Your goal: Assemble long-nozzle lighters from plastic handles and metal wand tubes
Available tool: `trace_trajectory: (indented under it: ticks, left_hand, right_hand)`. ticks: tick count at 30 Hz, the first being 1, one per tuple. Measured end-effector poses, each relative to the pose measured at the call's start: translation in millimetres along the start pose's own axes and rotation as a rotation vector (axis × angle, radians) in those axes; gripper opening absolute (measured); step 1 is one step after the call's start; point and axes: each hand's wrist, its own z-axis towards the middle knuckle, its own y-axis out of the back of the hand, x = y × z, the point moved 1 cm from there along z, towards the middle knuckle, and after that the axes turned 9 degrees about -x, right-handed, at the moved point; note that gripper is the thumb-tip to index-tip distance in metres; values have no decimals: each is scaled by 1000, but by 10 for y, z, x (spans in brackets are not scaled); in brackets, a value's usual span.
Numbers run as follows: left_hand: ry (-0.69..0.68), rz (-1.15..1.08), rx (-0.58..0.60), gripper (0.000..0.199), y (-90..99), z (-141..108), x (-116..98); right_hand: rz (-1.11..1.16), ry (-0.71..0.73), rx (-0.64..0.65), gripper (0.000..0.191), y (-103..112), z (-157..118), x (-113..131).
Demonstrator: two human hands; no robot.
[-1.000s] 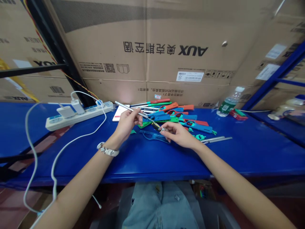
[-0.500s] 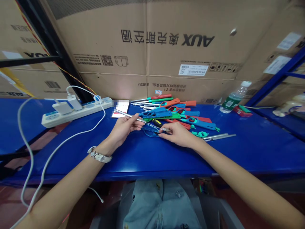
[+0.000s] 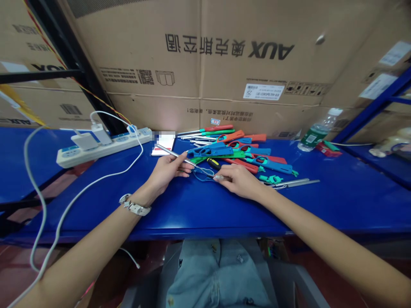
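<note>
My left hand pinches a thin metal tube between thumb and fingers, its far end pointing up and left. Thin pale wires run from the tube's near end toward my right hand. The right fingers are closed on a small part with a translucent end, mostly covered by the hand. Between and just beneath the hands lies a blue plastic shell. Behind them is a pile of long-nosed lighters and shells, with a blue shell nearest and a black-and-yellow handle beside it.
Loose metal tubes and green plastic bits lie right of my right hand. A water bottle stands at back right. At left are a power strip and a white cable. A cardboard box walls the back.
My right hand has turned slightly, and the small part in it lies a little lower with its translucent end facing left. My left hand keeps the metal tube nearly in place.
</note>
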Motion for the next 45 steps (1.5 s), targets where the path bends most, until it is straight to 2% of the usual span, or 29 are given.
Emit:
trace_trajectory:
  ticks: [6,9,17,20,24,28,31,36,40,43,45]
  left_hand:
    - [-215,156,-154,29,38,33,43]
    - [-285,201,-153,26,39,43,42]
    - [-174,81,-110,25,40,43,51]
    - [-179,65,-110,24,52,62,72]
    - [-319,133,-88,26,67,71,109]
    - [-524,373,-81,34,77,28,148]
    - [-597,495,-82,36,71,-8,156]
    - [-633,596,-63,31,39,-77,105]
    - [-630,627,-94,28,48,-125,82]
    - [-624,602,-109,29,69,-112,101]
    - [-570,534,-102,30,79,-80,117]
  right_hand:
    - [33,-50,39,18,3,79,-24]
    - [36,-59,38,16,3,89,-29]
    - [-2,-41,19,16,-54,74,11]
    - [-7,-45,20,16,-62,82,25]
    - [-82,-44,76,18,-46,123,36]
    - [-107,-15,133,17,2,158,8]
    - [-113,-9,154,17,55,167,-29]
    - [-163,-21,162,16,79,168,-18]
    - [-214,-21,95,15,-1,116,14]
    - [-232,7,33,18,-54,45,-13]
    - [-248,40,26,20,-63,8,-47]
